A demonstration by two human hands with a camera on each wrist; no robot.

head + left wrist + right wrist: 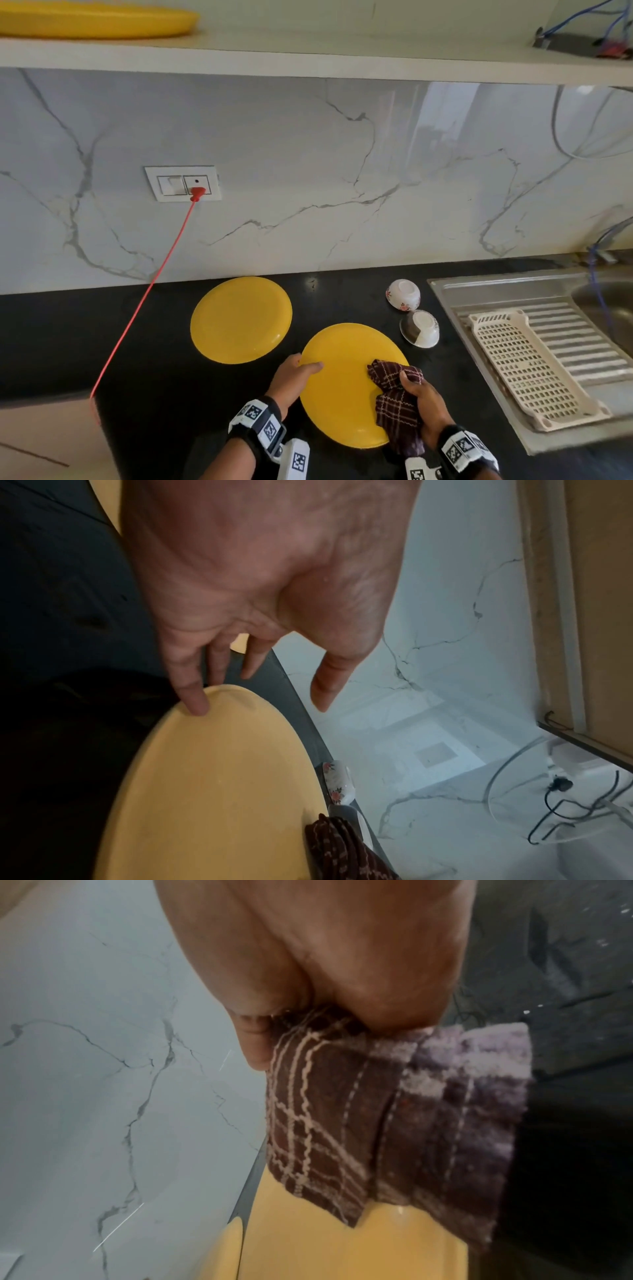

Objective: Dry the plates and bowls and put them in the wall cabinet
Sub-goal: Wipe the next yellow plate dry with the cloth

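A yellow plate (pixel 349 387) (pixel 212 791) (pixel 342 1253) is held tilted over the black counter (pixel 154 377). My left hand (pixel 294 373) (pixel 260 588) grips its left rim, thumb over the top face in the head view. My right hand (pixel 421 394) (pixel 325 947) grips a bunched dark maroon checked cloth (pixel 397 401) (pixel 339 850) (pixel 394 1110) and presses it on the plate's right side. A second yellow plate (pixel 241 320) lies face down on the counter behind. Two white bowls, one flowered (pixel 403 294) (pixel 337 783) and one dark-patterned (pixel 420 329), sit upside down to the right. Another yellow plate (pixel 92 20) rests on the cabinet shelf (pixel 308 58) above.
A steel sink drainboard (pixel 513 291) with a cream plastic rack (pixel 527 366) lies at the right. A red cord (pixel 147 291) runs from the wall socket (pixel 183 183) down across the counter's left end. Blue cables and a small device (pixel 582 44) sit on the shelf's right end.
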